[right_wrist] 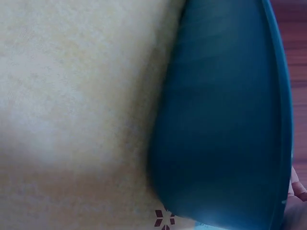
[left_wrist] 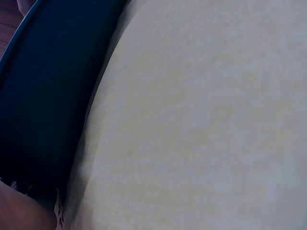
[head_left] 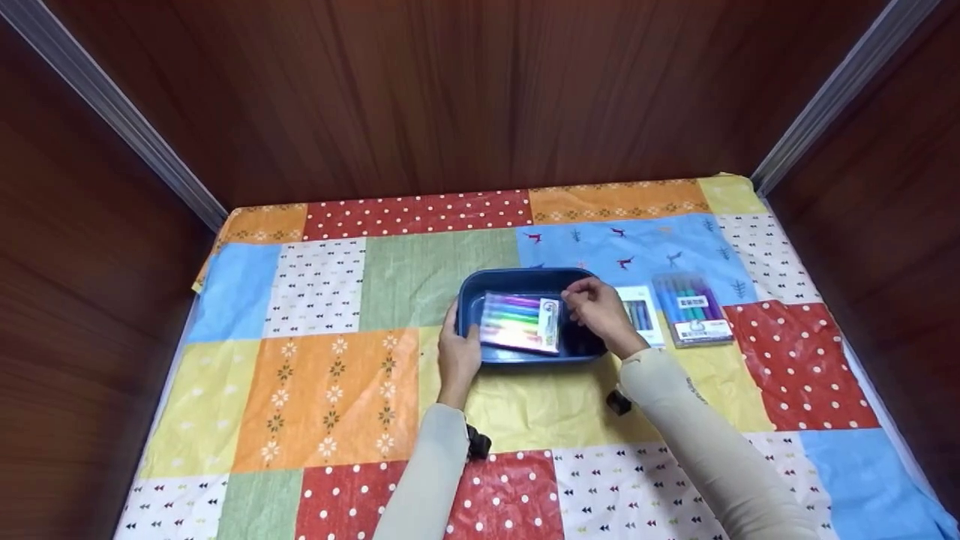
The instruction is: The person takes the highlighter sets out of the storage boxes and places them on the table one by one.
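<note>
A dark blue plastic bin sits in the middle of the patterned cloth. Inside it, toward the left, lies a clear pack of coloured pens with a white label. My left hand grips the bin's left end, thumb over the rim and fingers along the outer wall. Over the bin's right part hovers my right hand, fingers loosely bent and nothing visible between them. The bin's outer wall fills much of the right wrist view, with right-hand fingers at its rim.
Right of the bin lies a white pen pack, partly hidden by my right hand. Beside it is a clear pack of blue, green and purple pens. Brown wood-grain panels enclose the back and sides of the patchwork cloth.
</note>
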`<state>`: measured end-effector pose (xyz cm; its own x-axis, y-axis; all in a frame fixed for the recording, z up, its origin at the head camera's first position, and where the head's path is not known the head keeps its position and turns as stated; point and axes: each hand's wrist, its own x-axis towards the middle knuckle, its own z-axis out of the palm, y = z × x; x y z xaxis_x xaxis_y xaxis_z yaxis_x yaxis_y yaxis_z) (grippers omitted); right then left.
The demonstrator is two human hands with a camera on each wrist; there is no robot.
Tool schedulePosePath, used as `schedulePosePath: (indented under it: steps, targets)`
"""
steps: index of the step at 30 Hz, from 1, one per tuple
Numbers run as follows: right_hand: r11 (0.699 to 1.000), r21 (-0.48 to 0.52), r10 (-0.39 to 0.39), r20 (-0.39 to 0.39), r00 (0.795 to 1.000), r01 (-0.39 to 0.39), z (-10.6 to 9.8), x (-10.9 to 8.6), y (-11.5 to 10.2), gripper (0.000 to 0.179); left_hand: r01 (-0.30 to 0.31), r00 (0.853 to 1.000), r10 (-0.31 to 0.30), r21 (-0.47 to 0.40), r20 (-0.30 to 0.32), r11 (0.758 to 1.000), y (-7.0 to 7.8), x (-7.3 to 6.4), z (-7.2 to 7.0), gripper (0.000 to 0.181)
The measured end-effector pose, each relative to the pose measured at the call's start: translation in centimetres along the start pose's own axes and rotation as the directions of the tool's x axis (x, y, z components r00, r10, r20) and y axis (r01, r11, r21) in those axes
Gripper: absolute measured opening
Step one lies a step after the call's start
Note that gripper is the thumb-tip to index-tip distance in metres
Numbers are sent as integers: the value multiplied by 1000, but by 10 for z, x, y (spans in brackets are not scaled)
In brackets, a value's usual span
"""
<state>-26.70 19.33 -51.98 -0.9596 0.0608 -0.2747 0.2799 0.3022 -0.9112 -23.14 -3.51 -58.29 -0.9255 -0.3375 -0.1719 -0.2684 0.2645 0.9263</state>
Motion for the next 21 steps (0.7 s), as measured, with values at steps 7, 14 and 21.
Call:
schedulePosePath:
  steps: [7,14,21]
  targets:
    - [999,-31,37,103,994,-34,2,5,3,31,-1,1000,1,-12,1,1000,0,0,1,58]
    - [989,-143,57,125,991,-39,3,6,6,40,-18,1000,18,-24,2,1000,-3,0,1,58]
    - [963,-266,104,192,976,-51,6,9,9,50,-33,999,33,-38,-1,999,-3,2,1,57]
